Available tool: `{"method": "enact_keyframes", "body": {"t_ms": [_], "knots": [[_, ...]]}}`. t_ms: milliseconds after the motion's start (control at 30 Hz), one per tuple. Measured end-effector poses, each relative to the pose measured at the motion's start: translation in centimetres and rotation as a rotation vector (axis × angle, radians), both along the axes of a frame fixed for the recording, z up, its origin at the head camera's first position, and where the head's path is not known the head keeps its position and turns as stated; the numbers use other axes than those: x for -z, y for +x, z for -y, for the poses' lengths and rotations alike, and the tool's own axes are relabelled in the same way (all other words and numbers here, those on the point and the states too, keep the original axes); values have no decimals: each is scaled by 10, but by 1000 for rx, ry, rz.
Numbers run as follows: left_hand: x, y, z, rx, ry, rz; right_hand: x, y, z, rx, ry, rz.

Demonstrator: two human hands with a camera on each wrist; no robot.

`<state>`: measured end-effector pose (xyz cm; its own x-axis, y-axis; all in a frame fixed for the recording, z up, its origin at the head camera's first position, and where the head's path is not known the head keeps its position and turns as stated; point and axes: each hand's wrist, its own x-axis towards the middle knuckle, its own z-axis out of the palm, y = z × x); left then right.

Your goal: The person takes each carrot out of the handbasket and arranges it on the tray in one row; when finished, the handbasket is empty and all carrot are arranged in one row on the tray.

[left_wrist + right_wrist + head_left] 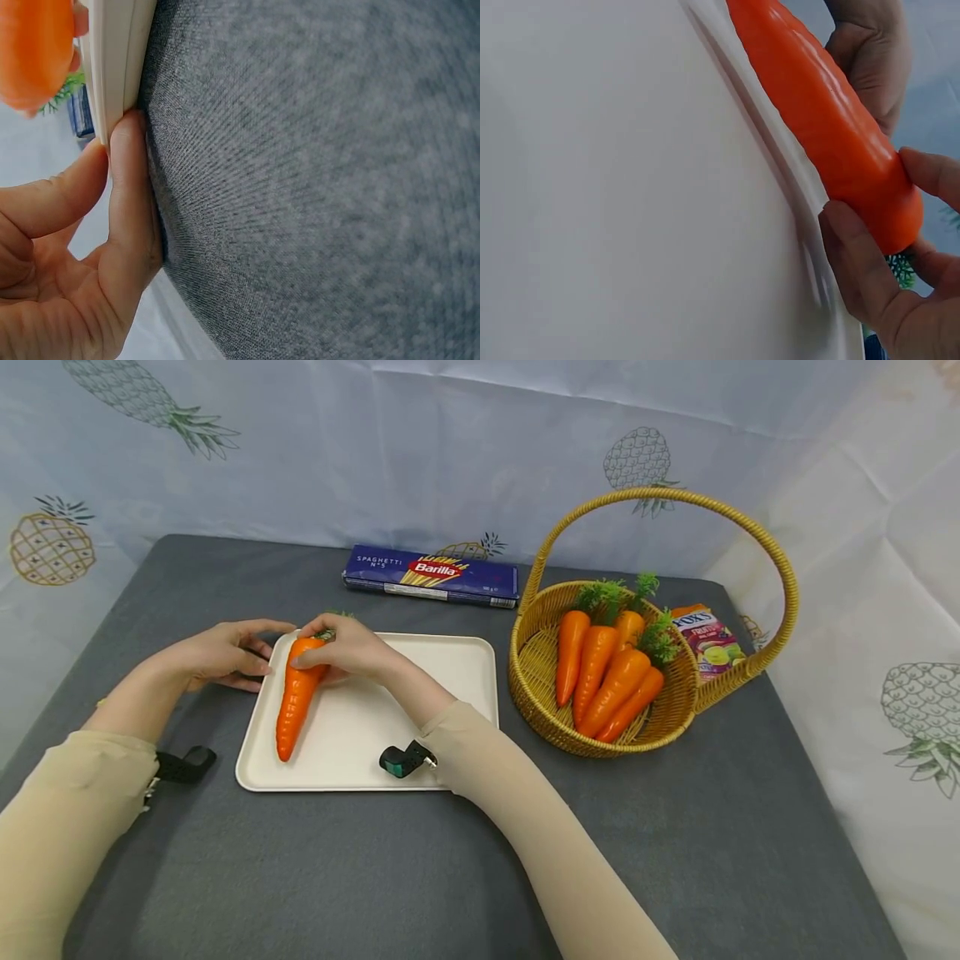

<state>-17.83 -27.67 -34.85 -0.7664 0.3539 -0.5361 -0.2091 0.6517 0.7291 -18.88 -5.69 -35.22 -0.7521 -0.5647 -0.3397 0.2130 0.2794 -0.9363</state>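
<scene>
An orange carrot (297, 702) with green leafy top lies over the left end of a cream tray (420, 693). My right hand (347, 647) grips its thick upper end, thumb on one side and fingers on the other, as the right wrist view shows on the carrot (840, 135). At the tray's left edge is my left hand (225, 656). In the left wrist view its thumb and a finger (129, 187) pinch the tray's rim (120, 60). The carrot's leaves are mostly hidden behind the right hand.
Right of the tray stands a wicker basket (525, 689) with a tall handle, holding several carrots (611, 681). A blue spaghetti box (431, 577) lies behind the tray. A Fox's candy packet (708, 639) sits behind the basket. Everything rests on a grey table (300, 868).
</scene>
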Motion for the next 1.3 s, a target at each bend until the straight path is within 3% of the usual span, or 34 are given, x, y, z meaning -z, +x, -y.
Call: {"method": "enact_keyframes", "body": {"t_ms": [700,1300], "knots": [[1,-2,0,-10,-8,13,5,0,6,1,79,-92],[-1,-1,-1,-4,-8,26,1,-2,-7,-64,60,-81]]}}
